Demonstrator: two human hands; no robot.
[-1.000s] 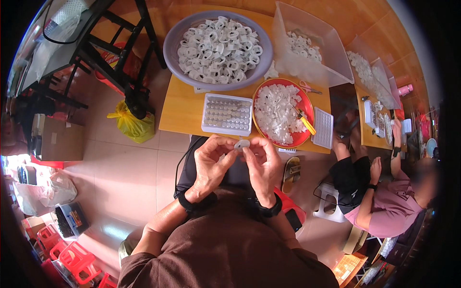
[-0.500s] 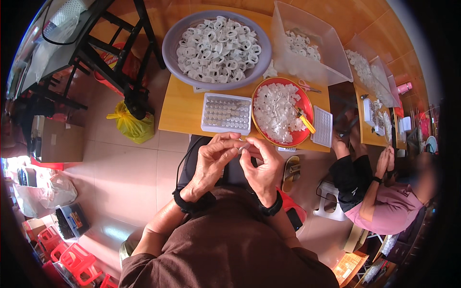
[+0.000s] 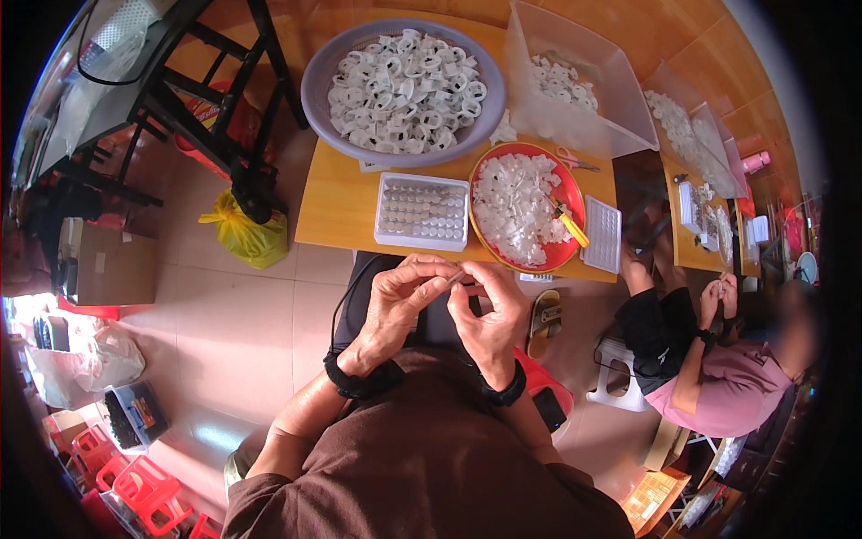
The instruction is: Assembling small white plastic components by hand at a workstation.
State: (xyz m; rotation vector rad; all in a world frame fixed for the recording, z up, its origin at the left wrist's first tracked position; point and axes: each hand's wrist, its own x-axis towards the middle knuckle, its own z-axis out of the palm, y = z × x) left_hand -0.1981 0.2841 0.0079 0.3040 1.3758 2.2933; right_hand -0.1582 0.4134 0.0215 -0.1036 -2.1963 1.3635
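Note:
Both my hands meet just off the near edge of the wooden table (image 3: pixel 337 211), fingertips pinched together around a small pale part (image 3: pixel 456 277). My left hand (image 3: pixel 409 292) grips it from one side and my right hand (image 3: pixel 489 310) from the other; fingers hide most of it, so its kind is unclear. Just beyond them stands a white tray (image 3: pixel 422 242) with rows of small round pieces. To its right, a red round tray (image 3: pixel 572 189) holds a heap of clear-white plastic pieces, with yellow-handled snips (image 3: pixel 575 229) lying on top.
A lavender basin (image 3: pixel 314 99) full of white ring-shaped parts stands at the back, beside a clear plastic bin (image 3: pixel 620 126). Scissors (image 3: pixel 579 162) and a second white tray (image 3: pixel 602 234) lie at the right. A co-worker (image 3: pixel 718 377) sits right; a yellow bag (image 3: pixel 247 229) is on the floor.
My fingers have shifted slightly around the small part, whose angle looks different. The co-worker's hands, pressed together before, are now curled together.

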